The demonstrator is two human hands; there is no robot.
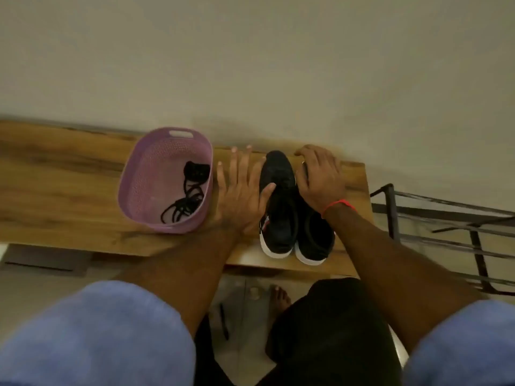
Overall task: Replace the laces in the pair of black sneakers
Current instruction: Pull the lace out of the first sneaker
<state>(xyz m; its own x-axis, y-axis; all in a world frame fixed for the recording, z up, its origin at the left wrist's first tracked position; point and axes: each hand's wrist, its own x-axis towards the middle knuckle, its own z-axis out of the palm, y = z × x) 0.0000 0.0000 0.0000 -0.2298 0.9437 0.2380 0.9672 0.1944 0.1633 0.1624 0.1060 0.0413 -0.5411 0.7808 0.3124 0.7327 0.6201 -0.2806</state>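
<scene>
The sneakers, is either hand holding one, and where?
The right hand curls over the toe of the right black knit sneaker. The left hand lies open, thumb touching the left black sneaker.

My sleeves (92, 327) are short, blue, ending above the elbows. Forearms bare. Red thread band (338, 205) circles my right wrist. Ring (303, 163) on a right finger. Black shorts (328, 330). Bare foot (278, 299) below.

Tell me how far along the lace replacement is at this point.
Early. Done: the black sneakers stand side by side on the wooden bench, and black laces lie in the purple basket. In hand: the left hand and right hand flank the pair. Left: apparently all the lacing.
</scene>
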